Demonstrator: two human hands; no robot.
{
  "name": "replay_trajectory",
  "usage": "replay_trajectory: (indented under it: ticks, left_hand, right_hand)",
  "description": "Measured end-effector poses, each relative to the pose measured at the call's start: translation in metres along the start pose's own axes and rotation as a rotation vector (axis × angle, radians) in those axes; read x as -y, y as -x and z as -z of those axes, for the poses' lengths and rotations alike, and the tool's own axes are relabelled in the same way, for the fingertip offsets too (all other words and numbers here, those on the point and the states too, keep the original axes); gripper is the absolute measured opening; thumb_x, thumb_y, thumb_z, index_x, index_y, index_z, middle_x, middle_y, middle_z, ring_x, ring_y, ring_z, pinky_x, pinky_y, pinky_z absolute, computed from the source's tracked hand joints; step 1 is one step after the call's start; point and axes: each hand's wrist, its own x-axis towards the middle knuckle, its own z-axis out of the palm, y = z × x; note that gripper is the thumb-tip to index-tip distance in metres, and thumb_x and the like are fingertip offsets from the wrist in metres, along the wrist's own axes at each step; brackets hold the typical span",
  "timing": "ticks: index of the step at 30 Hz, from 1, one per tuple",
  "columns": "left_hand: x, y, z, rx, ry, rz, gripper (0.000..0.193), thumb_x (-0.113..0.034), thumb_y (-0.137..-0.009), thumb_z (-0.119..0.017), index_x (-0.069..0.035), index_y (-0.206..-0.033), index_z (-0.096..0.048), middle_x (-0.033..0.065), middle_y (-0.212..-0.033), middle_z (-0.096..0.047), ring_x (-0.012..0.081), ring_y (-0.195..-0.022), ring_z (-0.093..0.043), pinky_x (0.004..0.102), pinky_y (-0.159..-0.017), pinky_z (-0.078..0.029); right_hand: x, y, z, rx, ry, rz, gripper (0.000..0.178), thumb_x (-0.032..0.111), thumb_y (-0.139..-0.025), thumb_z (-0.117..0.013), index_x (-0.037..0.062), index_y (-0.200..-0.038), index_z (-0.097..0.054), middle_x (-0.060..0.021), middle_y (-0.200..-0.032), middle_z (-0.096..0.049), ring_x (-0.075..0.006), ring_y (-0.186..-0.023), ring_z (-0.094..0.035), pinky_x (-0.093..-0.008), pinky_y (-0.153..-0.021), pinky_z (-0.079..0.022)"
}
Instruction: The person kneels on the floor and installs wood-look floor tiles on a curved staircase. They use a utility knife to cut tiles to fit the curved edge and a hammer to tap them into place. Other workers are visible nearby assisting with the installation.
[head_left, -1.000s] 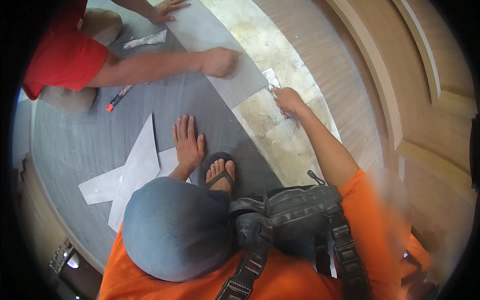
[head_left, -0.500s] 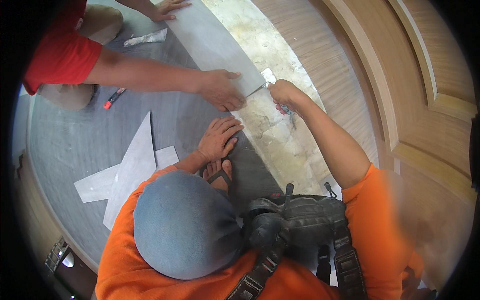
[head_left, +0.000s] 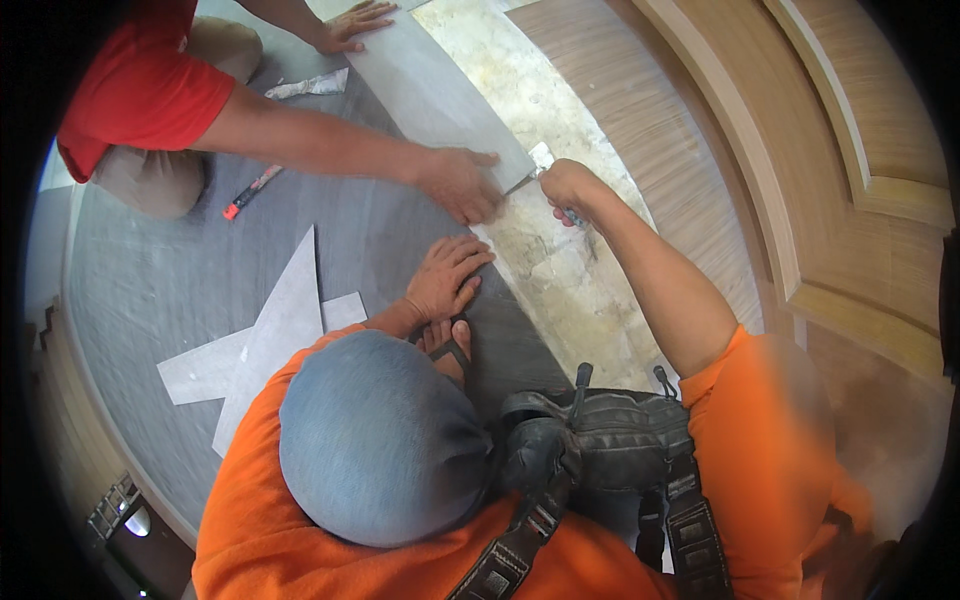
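My right hand [head_left: 570, 188] is closed around the handle of a putty knife [head_left: 541, 156], whose pale blade sits at the near corner of a grey floor plank [head_left: 440, 85]. On the dark grey floor beside the bare strip, my left hand [head_left: 445, 280] rests palm down, fingers stretched out and holding nothing. Just beyond it, a co-worker's hand [head_left: 460, 185] presses near the plank's end. The co-worker's other hand [head_left: 352, 25] lies at the plank's far part. Under the plank's right side runs a patchy, yellowish-white bare strip [head_left: 570, 270] of subfloor.
Two loose cut grey plank pieces [head_left: 275, 325] lie crossed on the left. A red-tipped utility knife [head_left: 248, 195] and another whitened scraper [head_left: 310, 85] lie by the kneeling co-worker. Wood panelling [head_left: 850, 230] bounds the right. A black bag [head_left: 620, 435] hangs at my front.
The view has shifted slightly, so most things sit a little further right. The co-worker's near hand has moved slightly toward the plank's end. My right hand still grips the putty knife.
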Motion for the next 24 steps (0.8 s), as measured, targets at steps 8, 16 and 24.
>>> replay_trajectory:
  ticks: [8, 16, 24]
  left_hand:
    - [0.006, 0.009, 0.002, 0.05, 0.025, 0.01, 0.044, -0.019, -0.089, -0.06, -0.014, -0.132, -0.056, 0.0089, -0.137, -0.053, 0.0322, -0.133, -0.044, 0.0498, -0.112, -0.031]
    - [0.0, 0.006, -0.001, 0.003, 0.048, -0.003, 0.042, -0.014, -0.089, -0.059, -0.012, -0.131, -0.056, 0.0089, -0.138, -0.053, 0.0309, -0.134, -0.043, 0.0498, -0.113, -0.031]
    - [0.001, 0.009, -0.007, -0.009, 0.061, -0.002, 0.043, -0.016, -0.089, -0.06, -0.012, -0.131, -0.057, 0.0105, -0.139, -0.052, 0.0324, -0.136, -0.042, 0.0498, -0.113, -0.03]
  right_hand:
    - [-0.007, -0.011, 0.0, -0.043, -0.028, 0.058, 0.031, 0.016, -0.096, -0.044, -0.0076, -0.082, -0.059, -0.0163, -0.06, -0.058, -0.0271, -0.049, -0.059, -0.0453, -0.048, -0.045]
    - [-0.095, 0.049, 0.013, 0.018, 0.21, 0.229, 0.047, 0.04, -0.099, -0.051, -0.0059, -0.106, -0.06, -0.0208, -0.072, -0.064, -0.0341, -0.062, -0.064, -0.0453, -0.067, -0.051]
    - [-0.25, 0.099, -0.003, -0.096, 0.491, 0.253, 0.046, 0.042, -0.085, -0.068, 0.0064, -0.114, -0.064, -0.022, -0.108, -0.068, -0.0373, -0.104, -0.064, -0.0444, -0.09, -0.049]
